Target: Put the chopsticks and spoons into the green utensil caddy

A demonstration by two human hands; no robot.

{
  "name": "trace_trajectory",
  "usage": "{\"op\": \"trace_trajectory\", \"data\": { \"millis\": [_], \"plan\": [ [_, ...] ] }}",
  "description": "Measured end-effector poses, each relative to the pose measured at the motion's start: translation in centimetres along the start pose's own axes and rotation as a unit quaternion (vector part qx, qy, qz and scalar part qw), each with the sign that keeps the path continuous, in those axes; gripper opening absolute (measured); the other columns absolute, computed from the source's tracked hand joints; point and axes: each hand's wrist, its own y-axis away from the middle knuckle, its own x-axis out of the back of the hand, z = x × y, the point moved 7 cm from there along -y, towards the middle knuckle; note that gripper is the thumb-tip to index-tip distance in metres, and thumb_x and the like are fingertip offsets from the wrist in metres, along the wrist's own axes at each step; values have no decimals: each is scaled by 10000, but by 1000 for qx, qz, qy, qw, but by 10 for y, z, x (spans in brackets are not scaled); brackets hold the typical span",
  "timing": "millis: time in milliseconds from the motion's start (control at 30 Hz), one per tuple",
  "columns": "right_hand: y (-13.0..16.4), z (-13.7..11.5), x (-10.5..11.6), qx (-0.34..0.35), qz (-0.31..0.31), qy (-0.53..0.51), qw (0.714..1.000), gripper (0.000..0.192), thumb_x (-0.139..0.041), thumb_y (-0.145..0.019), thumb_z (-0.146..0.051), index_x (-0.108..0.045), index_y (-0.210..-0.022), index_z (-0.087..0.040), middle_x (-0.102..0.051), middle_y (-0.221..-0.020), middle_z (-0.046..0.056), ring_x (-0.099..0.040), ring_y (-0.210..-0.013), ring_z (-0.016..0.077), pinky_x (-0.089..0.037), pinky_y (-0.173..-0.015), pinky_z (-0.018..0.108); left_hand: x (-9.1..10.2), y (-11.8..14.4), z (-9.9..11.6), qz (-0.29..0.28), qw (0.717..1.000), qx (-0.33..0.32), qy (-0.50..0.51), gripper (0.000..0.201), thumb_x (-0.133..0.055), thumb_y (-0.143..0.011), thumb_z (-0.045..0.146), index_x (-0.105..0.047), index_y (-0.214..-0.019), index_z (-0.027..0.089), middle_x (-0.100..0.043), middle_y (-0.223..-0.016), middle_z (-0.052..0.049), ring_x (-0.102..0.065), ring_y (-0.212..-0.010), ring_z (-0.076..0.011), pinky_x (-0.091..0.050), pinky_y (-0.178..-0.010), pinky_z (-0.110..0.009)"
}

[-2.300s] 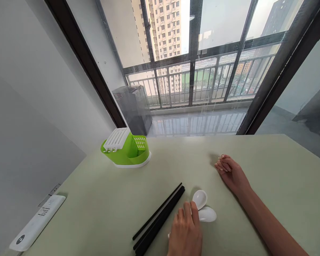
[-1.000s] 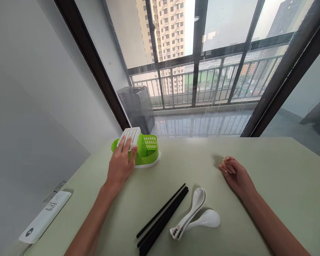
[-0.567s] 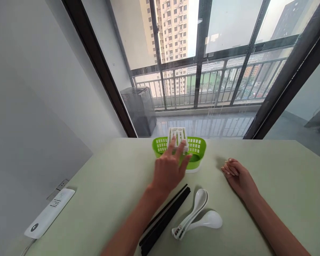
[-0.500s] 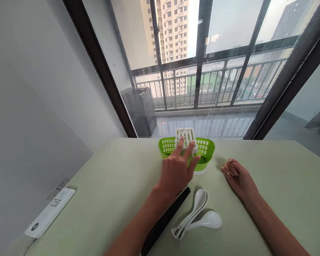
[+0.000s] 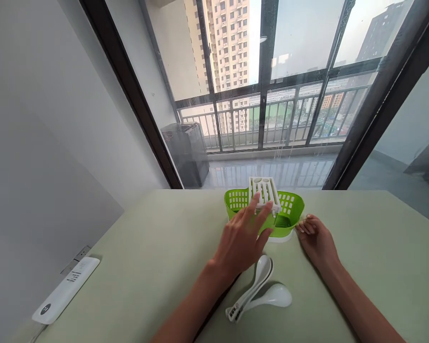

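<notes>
Since the earlier frames the green plastic caddy (image 5: 288,214) has slid from the left of the frame to the centre, and now stands just beside the right hand (image 5: 316,238). It is a rounded, perforated basket on a white base, with a white slotted insert (image 5: 265,190) set across its top; what lies inside cannot be seen. The left hand (image 5: 243,238) lies against the caddy's near side, fingers spread and reaching the insert, not clenched around it. The right hand rests loosely curled on the surface (image 5: 146,267), fingertips at the caddy's rim. Below the caddy, glossy white soup spoons (image 5: 260,290) lie nested. A flat white remote (image 5: 66,290) sits at lower left on the matte pale green surface.
</notes>
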Motion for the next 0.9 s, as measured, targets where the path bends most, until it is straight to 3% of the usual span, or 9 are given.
{"op": "trace_trajectory", "data": {
  "millis": [133,233,367,467,567,667,900],
  "plan": [
    [-3,1,4,15,62,-10,998,183,-779,-661,-236,-682,-815,-214,-610,-717,-48,-564,-666,72,-515,-622,151,1,39,-28,96,992,71,32,469,-468,-1001,284,-396,-1462,243,-443,-1483,-159,-504,-1313,-263,-451,-1078,-469],
    [-3,-1,0,48,53,34,997,260,-782,-722,-298,-706,-966,-253,-708,-985,-26,-649,-930,100,-540,-818,160,-10,76,-65,141,970,176,93,337,-448,-1004,282,-494,-1332,215,-551,-1265,-131,-608,-1048,-202,-508,-950,-401],
    [-2,0,-6,59,5,107,993,377,-743,-804,-396,-667,-1163,-311,-682,-1250,-22,-611,-1187,148,-502,-1010,247,-32,123,-119,109,917,332,194,296,-440,-1000,406,-618,-1062,178,-619,-929,-56,-575,-708,-152,-484,-655,-281],
    [-1,1,-7,71,-26,162,984,480,-698,-834,-478,-608,-1282,-331,-638,-1353,-4,-584,-1260,212,-492,-1059,358,-40,147,-147,87,870,406,266,378,-468,-966,497,-638,-1040,168,-547,-696,14,-494,-570,-137,-405,-551,-251],
    [0,5,-8,83,-48,233,968,587,-756,-785,-446,-579,-1332,-327,-642,-1353,21,-601,-1233,265,-499,-1038,430,-39,155,-155,95,842,420,325,421,-481,-943,530,-638,-1082,166,-564,-725,15,-461,-538,-116,-378,-530,-237],
    [1,9,-8,85,-62,278,955,598,-793,-748,-401,-603,-1310,-324,-659,-1325,31,-604,-1216,277,-480,-1043,443,-38,151,-150,77,857,411,302,420,-499,-927,530,-669,-1053,167,-586,-747,1,-459,-548,-115,-362,-526,-231],
    [2,8,-12,81,-63,258,961,552,-805,-687,-398,-657,-1210,-303,-720,-1169,31,-638,-1128,270,-516,-973,423,-38,147,-144,38,876,407,257,453,-462,-938,529,-690,-1072,161,-605,-739,-7,-456,-564,-134,-356,-546,-240]
  ]
}}
